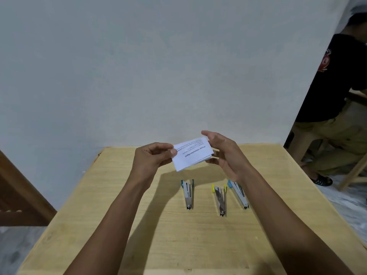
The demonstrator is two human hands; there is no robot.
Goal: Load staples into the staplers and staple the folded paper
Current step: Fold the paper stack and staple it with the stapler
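Observation:
A folded white paper (191,154) with printed text hangs in the air above the far half of the table. My left hand (153,157) pinches its left edge between thumb and fingers. My right hand (224,151) cups its right end, thumb above and fingers beneath. Three small staplers lie on the table below the paper, side by side: one with green trim (187,194) on the left, one with yellow trim (220,200) in the middle, one with blue trim (239,194) on the right, partly under my right forearm. No loose staples are visible.
The light wooden table (139,225) stands against a pale wall. A person in a black shirt sits on a chair (335,108) past the table's right side. A dark wooden piece (21,195) stands at the left.

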